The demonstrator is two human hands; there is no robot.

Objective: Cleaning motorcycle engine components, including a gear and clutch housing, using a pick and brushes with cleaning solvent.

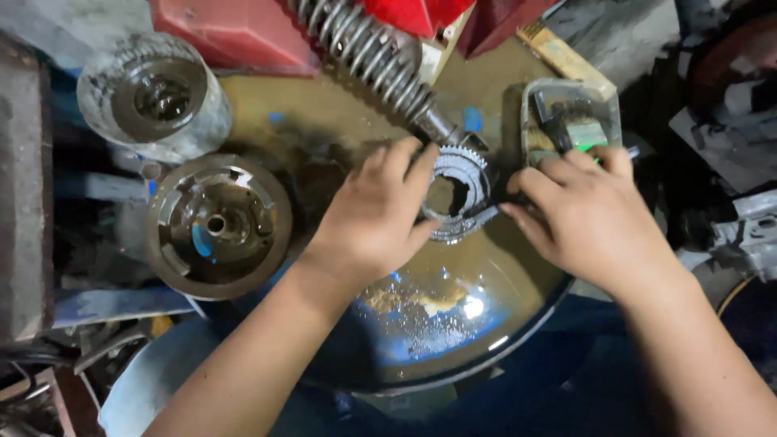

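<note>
Both hands, left hand (374,214) and right hand (595,218), grip toothed rings (460,194).

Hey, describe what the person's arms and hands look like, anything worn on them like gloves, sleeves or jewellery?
Both hands are bare, with no gloves. The left hand and the right hand show no rings, and neither wrist shows a watch or band. Both forearms are uncovered as far as the bottom edge of the picture, so no sleeve is in view. The fingernails are short.

Coil spring (368,48) cut off at top edge; toothed ring stack (460,194) partly hidden by left hand (374,214).
</note>
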